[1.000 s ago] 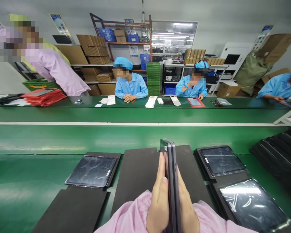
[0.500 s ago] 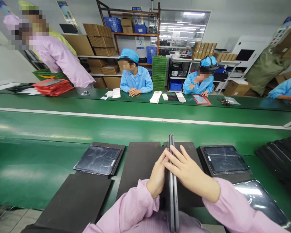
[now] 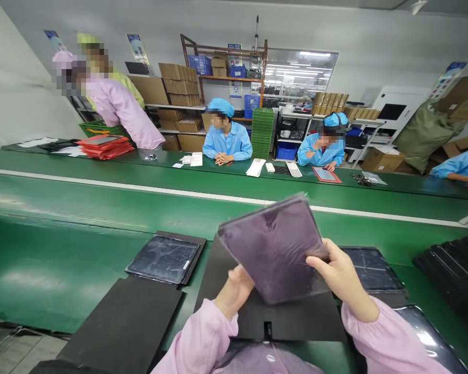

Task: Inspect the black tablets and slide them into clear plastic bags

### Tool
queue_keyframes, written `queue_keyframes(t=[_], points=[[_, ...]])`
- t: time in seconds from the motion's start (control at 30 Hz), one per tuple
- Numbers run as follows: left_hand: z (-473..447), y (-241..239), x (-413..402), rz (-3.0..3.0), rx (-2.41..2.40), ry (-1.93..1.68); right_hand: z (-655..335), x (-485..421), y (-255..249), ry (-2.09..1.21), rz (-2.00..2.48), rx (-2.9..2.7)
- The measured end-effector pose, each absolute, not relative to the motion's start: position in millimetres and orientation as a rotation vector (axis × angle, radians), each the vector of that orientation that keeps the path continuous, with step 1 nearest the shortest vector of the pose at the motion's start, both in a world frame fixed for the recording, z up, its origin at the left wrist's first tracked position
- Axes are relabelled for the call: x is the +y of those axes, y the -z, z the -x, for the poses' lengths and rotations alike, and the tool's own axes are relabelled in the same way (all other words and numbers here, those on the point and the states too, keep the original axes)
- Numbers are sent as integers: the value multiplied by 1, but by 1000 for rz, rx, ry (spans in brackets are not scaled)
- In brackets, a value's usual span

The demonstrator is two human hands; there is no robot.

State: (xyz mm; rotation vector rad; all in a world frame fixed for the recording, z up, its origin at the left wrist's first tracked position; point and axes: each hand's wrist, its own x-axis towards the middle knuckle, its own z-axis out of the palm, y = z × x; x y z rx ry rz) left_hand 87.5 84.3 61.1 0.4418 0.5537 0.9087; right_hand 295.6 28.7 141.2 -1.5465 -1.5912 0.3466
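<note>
Both hands (image 3: 234,288) raised — tablet (image 3: 275,246) tilted between.

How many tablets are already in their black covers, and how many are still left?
Done: one tablet lies on an open cover on the left, and more lie on covers at the right. In hand: the left hand and right hand hold a film-wrapped tablet above the middle cover. Left: a bare cover near the left, and a dark stack on the far right.
</note>
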Motion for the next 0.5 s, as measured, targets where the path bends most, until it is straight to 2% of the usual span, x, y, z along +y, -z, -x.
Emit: queue_keyframes(t=[0.07, 0.13, 0.2, 0.4, 0.5], points=[[-91, -74, 66, -552, 492, -868, -286, 27, -134, -553, 1541, -1331], [-91, -83, 51, -590, 496, -879, -282, 25, -129, -625, 1492, -1214], [-88, -86, 41, -555, 544, -907, -285, 23, -128, -518, 1517, -1244], [-86, -84, 37, -541, 710, -910, -283, 19, -144, 89, 1720, -1716], [-91, -86, 37, -625, 731, -870, -244, 9, -145, 64, 1503, -2049]])
